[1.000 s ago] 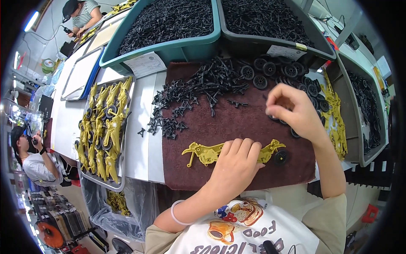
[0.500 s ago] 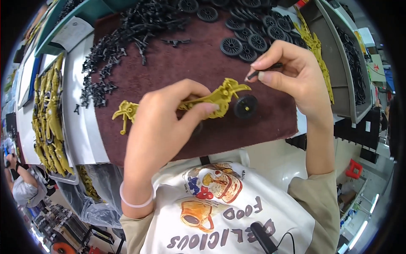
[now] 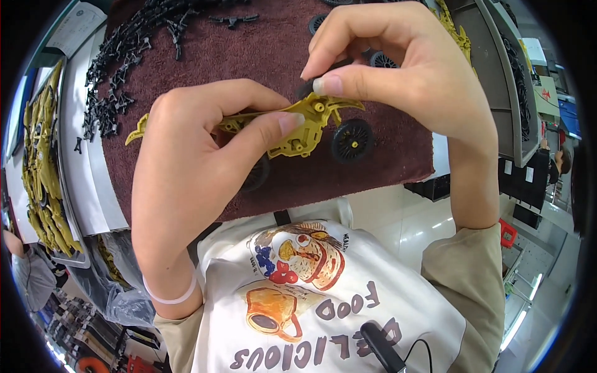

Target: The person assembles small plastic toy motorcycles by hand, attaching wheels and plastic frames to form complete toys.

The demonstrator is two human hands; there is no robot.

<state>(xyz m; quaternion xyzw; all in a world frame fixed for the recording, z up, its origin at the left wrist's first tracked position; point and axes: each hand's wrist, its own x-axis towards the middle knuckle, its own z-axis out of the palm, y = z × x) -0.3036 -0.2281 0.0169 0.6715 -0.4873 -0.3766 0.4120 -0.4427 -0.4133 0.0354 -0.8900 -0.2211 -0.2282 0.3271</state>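
My left hand (image 3: pixel 205 137) is closed round a yellow plastic toy motorcycle body (image 3: pixel 298 138), thumb on its near face. A black spoked wheel (image 3: pixel 352 142) with a yellow hub sits by the body's right end. Another black wheel (image 3: pixel 256 174) shows partly from behind my left thumb. My right hand (image 3: pixel 398 71) pinches a small black plastic part (image 3: pixel 305 91) against the top of the body's right end. Fingers and thumb hide most of that part, so its exact kind cannot be told.
A maroon cloth (image 3: pixel 398 149) covers the worktop. Small black plastic pieces (image 3: pixel 112 74) are heaped at far left. Loose black wheels (image 3: pixel 382 60) lie behind my right hand. A tray of yellow bodies (image 3: pixel 46 161) stands left, a grey bin (image 3: pixel 488 74) right. Another person (image 3: pixel 31 273) is at the left edge.
My right hand has brought the small black part left onto the body's right end. The toy is tilted differently, and the view has shifted.
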